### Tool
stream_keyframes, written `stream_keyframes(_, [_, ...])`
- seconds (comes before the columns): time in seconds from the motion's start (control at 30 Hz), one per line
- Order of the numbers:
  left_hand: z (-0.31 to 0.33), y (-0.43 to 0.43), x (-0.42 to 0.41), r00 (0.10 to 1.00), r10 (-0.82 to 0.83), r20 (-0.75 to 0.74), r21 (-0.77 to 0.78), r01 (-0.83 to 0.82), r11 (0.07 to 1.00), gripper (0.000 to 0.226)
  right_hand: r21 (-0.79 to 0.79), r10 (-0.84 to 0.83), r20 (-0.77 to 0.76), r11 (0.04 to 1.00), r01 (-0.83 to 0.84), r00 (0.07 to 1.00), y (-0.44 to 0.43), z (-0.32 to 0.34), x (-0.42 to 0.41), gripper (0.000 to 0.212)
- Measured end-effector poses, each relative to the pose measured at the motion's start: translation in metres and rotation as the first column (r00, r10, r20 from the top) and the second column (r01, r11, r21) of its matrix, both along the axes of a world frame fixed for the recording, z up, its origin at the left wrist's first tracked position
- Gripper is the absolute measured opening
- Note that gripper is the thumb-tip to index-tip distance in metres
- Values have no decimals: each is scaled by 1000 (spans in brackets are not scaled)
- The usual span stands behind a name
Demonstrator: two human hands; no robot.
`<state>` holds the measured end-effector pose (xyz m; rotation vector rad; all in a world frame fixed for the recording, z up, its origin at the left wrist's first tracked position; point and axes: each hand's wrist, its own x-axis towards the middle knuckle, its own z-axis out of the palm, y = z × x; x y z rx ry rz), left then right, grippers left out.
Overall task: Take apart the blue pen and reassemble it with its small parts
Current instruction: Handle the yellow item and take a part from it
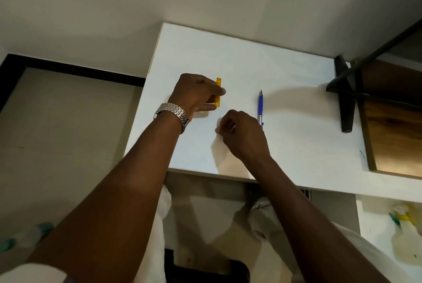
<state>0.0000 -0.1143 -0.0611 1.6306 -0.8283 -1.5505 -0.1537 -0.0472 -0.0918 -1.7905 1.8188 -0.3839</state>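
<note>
Blue pen (260, 106) whole on white table (285, 82), right hand (239, 132) fisted beside it, left hand (196, 93) pinching yellow piece (218, 93).

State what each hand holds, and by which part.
Left hand: flat yellow plastic piece, pinched mid-length. Right hand: closed; contents cannot be told.

Two bare hands are over the white table (285, 72): the left hand (194, 94) and the right hand (242, 132). One metal wristwatch (174, 114) sits on the left wrist. One blue pen (260, 106) lies on the tabletop in a single piece (no loose small parts can be made out). One yellow piece (218, 93) is pinched in the left fingers. One dark stand (346, 95) sits at the table's right edge
</note>
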Motion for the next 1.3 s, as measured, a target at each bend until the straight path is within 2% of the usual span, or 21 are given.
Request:
stream_keyframes(0.03, [0, 0, -1, 1000, -1, -24, 7, 1, 1000, 30, -8, -16, 35, 1000, 16, 999, 0, 1, -1, 6])
stream_keyframes(0.1, [1, 0, -3, 998, -1, -70, 15, 2, 1000, 33, 1, -84, 205, 996, 86, 975, -2, 4, -4, 8])
stream_keyframes(0.2, [0, 0, -3, 993, 7, -121, 19, -5, 1000, 34, 75, -220, 478, 975, 210, 850, -10, 16, -6, 9])
stream_keyframes(0.27, [0, 1, -4, 987, 13, -163, 21, -10, 1000, 32, 121, -262, 597, 964, 238, 758, -12, 22, -9, 4])
stream_keyframes(0.33, [0, 2, -5, 979, 25, -204, 25, -20, 999, 25, 154, -282, 662, 958, 241, 695, -11, 25, -9, 11])
stream_keyframes(0.47, [-1, 1, -8, 972, 33, -231, 17, -30, 999, 18, 214, -329, 688, 944, 252, 647, -10, 26, -10, 20])
stream_keyframes(0.57, [-3, 1, -11, 970, 28, -242, 21, -24, 1000, 22, 251, -384, 704, 921, 297, 598, -11, 27, -11, 28])
stream_keyframes(0.7, [-4, 2, -12, 965, 19, -262, 16, -15, 1000, 25, 271, -405, 700, 913, 307, 588, -11, 28, -12, 35])
stream_keyframes(0.9, [-4, 2, -12, 974, 1, -226, -7, -2, 1000, 34, 269, -391, 689, 920, 286, 610, -13, 30, -15, 34])
stream_keyframes(1.13, [-3, 4, -13, 977, -54, -205, -42, 46, 998, 32, 241, -360, 659, 933, 268, 660, -13, 31, -15, 33])
stream_keyframes(1.3, [-5, 4, -13, 977, -120, -176, -41, 114, 993, 25, 243, -298, 621, 952, 184, 725, -13, 32, -21, 30])
